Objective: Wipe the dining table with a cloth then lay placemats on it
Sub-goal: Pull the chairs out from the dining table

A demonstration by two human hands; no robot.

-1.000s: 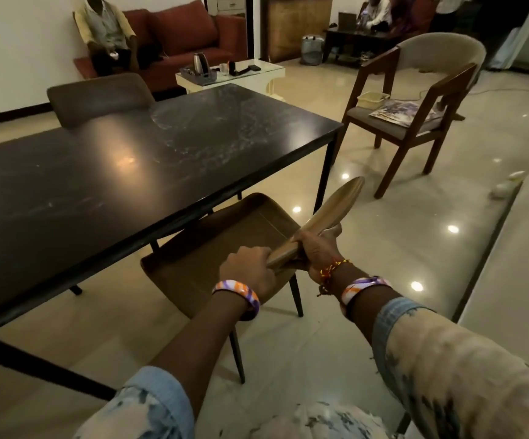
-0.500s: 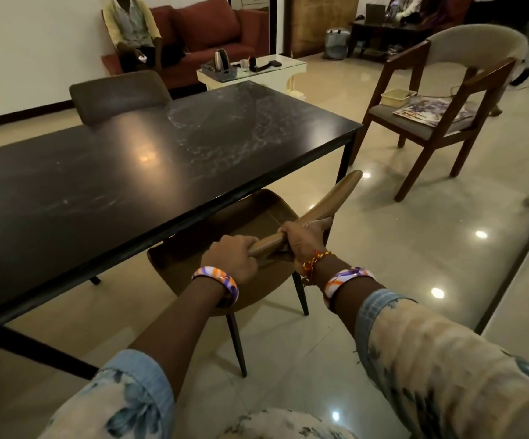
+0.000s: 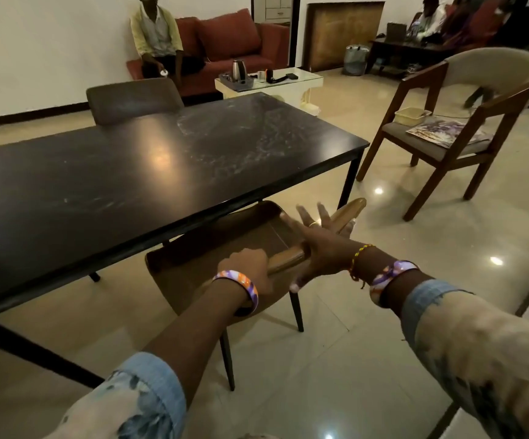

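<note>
Both hands meet over a brown dining chair (image 3: 193,261) tucked beside the dark dining table (image 3: 130,185). Her left hand (image 3: 247,264) is clenched around one end of a rolled brown placemat (image 3: 342,213), while the right hand (image 3: 317,245) lies across the roll with fingers splayed, not gripping.

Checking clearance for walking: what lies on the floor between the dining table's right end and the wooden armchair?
Nothing: in the head view, only bare tiled floor separates the dining table from the wooden armchair.
</note>
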